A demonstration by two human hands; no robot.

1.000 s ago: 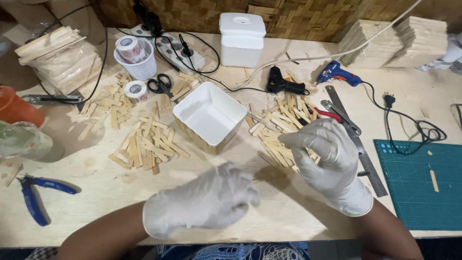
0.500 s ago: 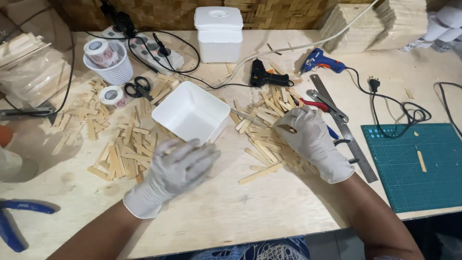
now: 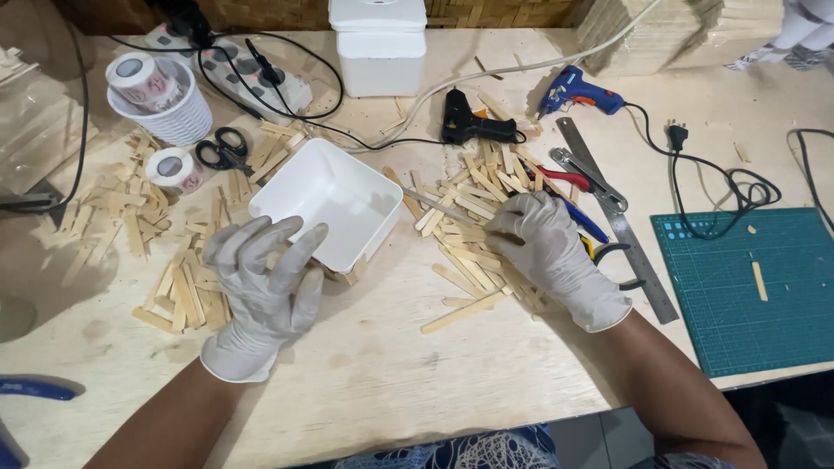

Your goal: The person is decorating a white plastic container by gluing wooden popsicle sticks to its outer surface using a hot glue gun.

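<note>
Resting spread-fingered beside the white tray [image 3: 326, 201], the left hand [image 3: 261, 287] holds nothing, while the right hand [image 3: 552, 252] pinches a thin blade [image 3: 439, 207] over the stick pile [image 3: 473, 217], seemingly to trim.

1. Left hand [image 3: 261, 287]: wearing a white glove, it is lying palm down with the fingers [image 3: 300, 252] spread and pointing up and to the right, none of them curled.
2. Right hand [image 3: 552, 252]: also in a white glove, it is reaching toward the upper left, back of the hand showing, with the fingertips [image 3: 499, 224] drawn together and bent downward.
3. Both forearms are bare below the glove cuffs and are entering from the bottom edge, angling inward.
</note>
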